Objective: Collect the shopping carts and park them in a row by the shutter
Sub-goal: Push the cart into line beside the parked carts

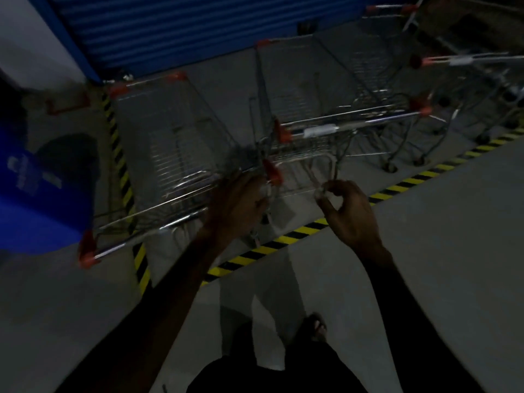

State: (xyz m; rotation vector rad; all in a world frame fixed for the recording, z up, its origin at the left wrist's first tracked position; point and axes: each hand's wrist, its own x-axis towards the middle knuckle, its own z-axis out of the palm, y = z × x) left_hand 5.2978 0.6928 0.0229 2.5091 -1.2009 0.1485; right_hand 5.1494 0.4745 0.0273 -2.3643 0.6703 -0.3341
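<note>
Several wire shopping carts with orange corner caps stand side by side facing the blue roller shutter (175, 26). The left cart (170, 143) is nearest me; my left hand (241, 205) grips the right end of its chrome handle by an orange cap. The middle cart (326, 114) stands just right of it. My right hand (348, 211) pinches a thin wire at that cart's lower rear frame between thumb and forefinger. A third cart (465, 80) stands further right. The scene is dim and blurred.
Yellow-black hazard tape (286, 239) marks the bay on the grey floor, running diagonally and along the left side. A person in a blue shirt (31, 194) stands close at the left. A white wall (31, 29) borders the shutter. My feet show at the bottom.
</note>
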